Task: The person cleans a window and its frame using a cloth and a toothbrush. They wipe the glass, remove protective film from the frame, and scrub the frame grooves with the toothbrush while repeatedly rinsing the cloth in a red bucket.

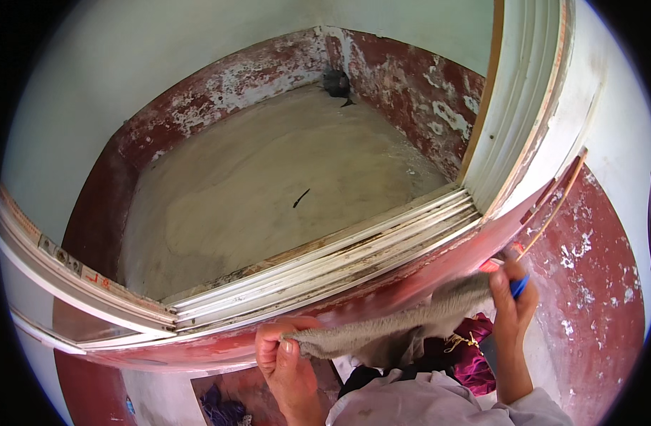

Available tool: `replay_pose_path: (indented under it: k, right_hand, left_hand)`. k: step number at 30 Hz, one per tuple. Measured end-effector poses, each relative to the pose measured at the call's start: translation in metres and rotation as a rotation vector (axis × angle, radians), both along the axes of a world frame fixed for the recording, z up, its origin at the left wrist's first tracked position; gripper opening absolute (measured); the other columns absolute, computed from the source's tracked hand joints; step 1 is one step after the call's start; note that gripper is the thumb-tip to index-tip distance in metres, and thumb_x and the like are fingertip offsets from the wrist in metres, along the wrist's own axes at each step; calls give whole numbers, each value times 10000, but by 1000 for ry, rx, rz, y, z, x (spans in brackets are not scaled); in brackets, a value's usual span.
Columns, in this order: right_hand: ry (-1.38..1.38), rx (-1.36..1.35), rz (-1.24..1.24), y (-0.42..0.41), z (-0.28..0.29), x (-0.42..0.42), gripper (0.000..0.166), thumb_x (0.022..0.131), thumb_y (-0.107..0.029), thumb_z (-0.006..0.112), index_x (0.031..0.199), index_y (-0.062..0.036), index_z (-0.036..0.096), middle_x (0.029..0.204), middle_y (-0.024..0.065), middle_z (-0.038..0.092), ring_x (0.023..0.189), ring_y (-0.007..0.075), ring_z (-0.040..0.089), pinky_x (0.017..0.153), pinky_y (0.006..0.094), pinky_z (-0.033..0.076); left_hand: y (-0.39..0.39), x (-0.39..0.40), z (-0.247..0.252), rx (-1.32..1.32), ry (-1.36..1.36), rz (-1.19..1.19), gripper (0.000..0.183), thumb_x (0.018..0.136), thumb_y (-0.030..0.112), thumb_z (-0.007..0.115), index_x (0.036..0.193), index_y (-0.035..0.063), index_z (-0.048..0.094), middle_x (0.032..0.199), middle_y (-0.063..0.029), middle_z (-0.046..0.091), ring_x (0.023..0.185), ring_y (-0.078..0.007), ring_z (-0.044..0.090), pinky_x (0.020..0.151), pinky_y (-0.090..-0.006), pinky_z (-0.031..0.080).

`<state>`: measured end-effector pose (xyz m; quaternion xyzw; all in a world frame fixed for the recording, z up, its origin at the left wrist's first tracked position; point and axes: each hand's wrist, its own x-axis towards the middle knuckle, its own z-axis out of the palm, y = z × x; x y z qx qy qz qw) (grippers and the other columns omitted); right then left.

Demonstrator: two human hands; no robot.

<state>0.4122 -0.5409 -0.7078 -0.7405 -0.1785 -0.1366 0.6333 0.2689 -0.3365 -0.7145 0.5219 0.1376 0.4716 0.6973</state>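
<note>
A grey-brown fluffy cloth [378, 330] is stretched between my hands, in front of the red ledge under a window frame. My left hand [290, 351] pinches its left end between thumb and fingers. At the right, my right hand [512, 298] grips the other end, with a small blue item [519, 286] showing at its fingers. Just beyond that hand is a red and white thing [490, 265], too blurred to name. The dirty white sliding-window track [325, 261] runs beyond the cloth.
Through the window opening lies a concrete floor [251, 175] with a small dark stick-like object [301, 198] and a dark bundle [336, 83] in the corner. A thin wooden stick [554, 207] leans at right. Magenta fabric [477, 373] and dark blue fabric [219, 407] lie below.
</note>
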Motion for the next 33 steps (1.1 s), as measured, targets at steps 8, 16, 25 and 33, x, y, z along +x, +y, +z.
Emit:
replay_pose_path:
  k: [8, 16, 25, 33]
  right_hand:
    - [-168, 15, -191, 82, 10, 72, 163, 812, -176, 633, 878, -30, 601, 657, 10, 524, 584, 103, 448, 549, 246, 385]
    - [-475, -302, 76, 108, -71, 102, 202, 780, -159, 634, 957, -69, 596, 831, 117, 574, 739, 297, 557, 655, 350, 457]
    - [51, -203, 295, 70, -31, 112, 498, 869, -371, 521, 1225, -26, 477, 794, 46, 568, 731, 114, 521, 664, 227, 412]
    - [-102, -478, 387, 51, -23, 88, 340, 853, -201, 517, 1165, -69, 488, 843, 168, 586, 749, 327, 571, 653, 348, 441]
  left_hand:
    - [48, 38, 0, 28, -83, 97, 171, 846, 198, 557, 881, 40, 502, 883, -106, 590, 757, -148, 533, 696, -274, 425]
    - [77, 19, -50, 229, 243, 327, 238, 823, 84, 570, 1054, 53, 523, 1087, -97, 550, 964, -141, 506, 824, -273, 405]
    - [56, 34, -63, 1037, 659, 265, 234, 728, 63, 628, 960, 85, 605, 1141, -82, 542, 1114, -274, 436, 950, -372, 325]
    - [54, 36, -64, 1003, 672, 233, 244, 687, 81, 665, 927, 97, 628, 1160, -67, 538, 1127, -288, 421, 955, -386, 310]
